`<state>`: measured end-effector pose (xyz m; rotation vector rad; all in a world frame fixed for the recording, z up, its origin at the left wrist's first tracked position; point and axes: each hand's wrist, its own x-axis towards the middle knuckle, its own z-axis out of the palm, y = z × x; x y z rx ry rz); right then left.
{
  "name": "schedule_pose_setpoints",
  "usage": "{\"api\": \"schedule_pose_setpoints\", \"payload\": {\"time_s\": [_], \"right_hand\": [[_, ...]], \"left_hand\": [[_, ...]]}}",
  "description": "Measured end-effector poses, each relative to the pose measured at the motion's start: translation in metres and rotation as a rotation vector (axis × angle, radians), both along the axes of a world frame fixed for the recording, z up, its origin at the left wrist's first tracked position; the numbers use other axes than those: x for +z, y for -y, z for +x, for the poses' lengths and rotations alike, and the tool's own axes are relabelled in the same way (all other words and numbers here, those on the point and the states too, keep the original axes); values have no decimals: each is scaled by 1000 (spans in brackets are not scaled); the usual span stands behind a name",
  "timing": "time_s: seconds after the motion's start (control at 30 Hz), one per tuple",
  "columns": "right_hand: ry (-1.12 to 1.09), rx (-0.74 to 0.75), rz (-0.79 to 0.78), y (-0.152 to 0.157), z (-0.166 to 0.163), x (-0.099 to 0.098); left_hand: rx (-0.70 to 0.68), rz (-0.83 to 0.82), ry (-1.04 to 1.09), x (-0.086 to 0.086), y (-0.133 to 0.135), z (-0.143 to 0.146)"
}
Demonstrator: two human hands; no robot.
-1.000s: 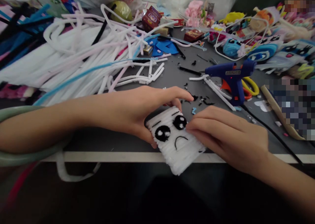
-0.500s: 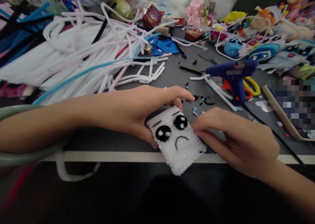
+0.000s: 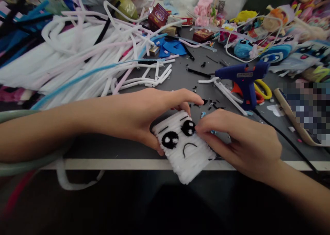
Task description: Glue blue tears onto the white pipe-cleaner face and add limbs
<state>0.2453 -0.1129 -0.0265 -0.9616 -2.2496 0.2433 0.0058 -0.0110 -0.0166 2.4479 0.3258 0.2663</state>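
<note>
Left hand [image 3: 148, 111] holding a white fuzzy panel [image 3: 177, 157] at the desk's [image 3: 103, 143] near edge.
Its thumb presses the panel's left side, fingers behind the top; the right hand's [image 3: 242, 142] thumb and fingertips meet beside the right black eye [image 3: 188, 127], whether gripping anything I cannot tell, while a blue glue gun [image 3: 248, 87] rests beyond.

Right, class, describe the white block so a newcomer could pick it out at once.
Find the pale front edge of the grey table. Across it, between the left hand and the right hand, is a fuzzy white block set at a slant. Unlike the plain white strips, it has two big black eyes and a downturned mouth.
</note>
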Motion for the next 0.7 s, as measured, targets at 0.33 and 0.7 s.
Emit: {"api": "schedule_pose_setpoints", "payload": {"time_s": [0.33, 0.7], "right_hand": [[0, 14, -37, 1, 3, 0], [-63, 96, -58, 14, 11, -1]], "left_hand": [[12, -21, 5, 1, 1, 0], [22, -36, -15, 6, 2, 2]]}}
